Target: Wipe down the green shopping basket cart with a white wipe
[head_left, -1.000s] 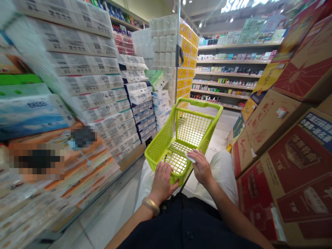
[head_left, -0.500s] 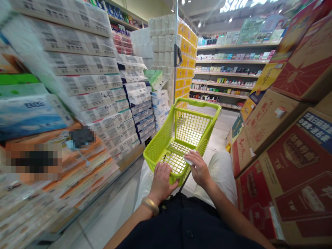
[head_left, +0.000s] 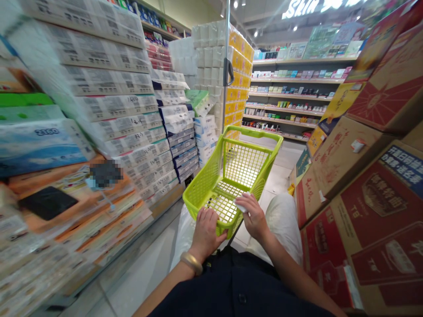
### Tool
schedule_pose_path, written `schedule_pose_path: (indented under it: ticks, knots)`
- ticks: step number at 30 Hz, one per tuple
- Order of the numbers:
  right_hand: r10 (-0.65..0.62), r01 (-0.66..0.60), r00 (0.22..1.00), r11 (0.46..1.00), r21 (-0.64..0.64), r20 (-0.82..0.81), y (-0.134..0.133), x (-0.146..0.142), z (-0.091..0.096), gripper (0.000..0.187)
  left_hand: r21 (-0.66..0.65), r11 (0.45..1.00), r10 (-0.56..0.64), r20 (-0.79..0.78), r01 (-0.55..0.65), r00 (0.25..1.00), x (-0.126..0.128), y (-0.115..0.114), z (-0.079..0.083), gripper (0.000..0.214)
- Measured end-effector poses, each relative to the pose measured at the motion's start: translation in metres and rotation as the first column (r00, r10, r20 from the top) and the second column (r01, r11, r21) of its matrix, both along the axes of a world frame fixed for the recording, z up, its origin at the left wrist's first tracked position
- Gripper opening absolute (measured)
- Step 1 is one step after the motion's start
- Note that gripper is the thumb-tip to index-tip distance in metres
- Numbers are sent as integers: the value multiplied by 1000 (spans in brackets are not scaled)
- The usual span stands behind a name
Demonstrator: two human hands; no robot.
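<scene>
A lime-green plastic shopping basket point(head_left: 205, 179) with lattice walls stands tilted between my knees, its raised handle at the far end. My left hand point(head_left: 205, 229), with a gold bangle at the wrist, is closed over the basket's near rim. Above the right wall, my right hand point(head_left: 254, 215) pinches a white cloth or tissue point(head_left: 242, 204), which lies against or just over the basket's side. Whether the cloth touches the plastic is hard to tell. Inside the basket I see only its slatted floor.
Stacked packs of tissue paper point(head_left: 115, 105) rise on the left. A dark phone-like slab point(head_left: 49, 202) lies on orange packs. Printed cartons point(head_left: 373, 198) form a wall on the right. Farther off are a glass door handle point(head_left: 228, 72) and stocked shelves point(head_left: 291, 94).
Very little differs. My right hand and the white cloth have shifted slightly along the basket's right side. My left hand keeps its grip on the rim, and the view has moved a touch.
</scene>
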State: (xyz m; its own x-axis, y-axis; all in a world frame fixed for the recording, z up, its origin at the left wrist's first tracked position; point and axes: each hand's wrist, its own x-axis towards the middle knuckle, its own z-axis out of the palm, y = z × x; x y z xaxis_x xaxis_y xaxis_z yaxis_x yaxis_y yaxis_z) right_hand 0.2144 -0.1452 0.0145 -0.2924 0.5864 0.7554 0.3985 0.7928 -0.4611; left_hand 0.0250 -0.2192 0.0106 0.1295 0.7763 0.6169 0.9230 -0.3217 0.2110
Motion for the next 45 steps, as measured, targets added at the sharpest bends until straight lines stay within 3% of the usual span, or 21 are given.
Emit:
schedule_pose_path:
  ticks: [3, 5, 12, 17, 20, 25, 27, 32, 34, 40, 42, 45]
  knots:
    - [108, -109, 993, 994, 5, 47, -26, -8, -6, 40, 13, 1000, 0, -13, 0, 1000, -2, 0, 0, 26]
    - [157, -158, 985, 987, 14, 76, -30, -8, -6, 40, 11, 1000, -2, -15, 2, 1000, -3, 0, 1, 25]
    - [8, -7, 999, 1000, 19, -50, 9, 3, 3, 35, -17, 1000, 9, -13, -10, 1000, 0, 0, 1, 25]
    - [146, -146, 989, 989, -3, 39, -31, -10, -6, 37, 9, 1000, 1, -25, 0, 1000, -2, -1, 1, 25]
    - [210, -211, 972, 978, -2, 103, -36, -11, -6, 39, 18, 1000, -8, -28, 8, 1000, -4, -1, 1, 25]
    - [40, -39, 998, 999, 6, -42, 2, -2, 5, 36, -13, 1000, 1, -10, -2, 1000, -1, -1, 2, 26]
    - [9, -9, 997, 1000, -4, -71, 2, -4, 4, 37, -13, 1000, 4, -7, -4, 1000, 0, -1, 2, 26]
    - [150, -150, 988, 989, 5, 38, -33, -15, -5, 38, 14, 1000, -3, -23, 3, 1000, -3, -1, 2, 23]
    - [184, -186, 980, 983, 12, 80, -34, -13, -5, 38, 15, 1000, -10, -25, 10, 1000, -4, -2, 3, 23]
    - [27, -26, 998, 1000, 10, -59, -1, -3, 1, 37, -14, 1000, -7, -2, 7, 1000, -2, -1, 4, 25]
    - [29, -30, 998, 1000, -8, -59, -8, -7, -1, 36, -7, 1000, -5, -1, 5, 1000, -2, -1, 3, 24]
    - [129, -129, 991, 992, -5, 18, -29, -14, -5, 36, 11, 1000, -12, -3, 12, 1000, -3, -2, 3, 22]
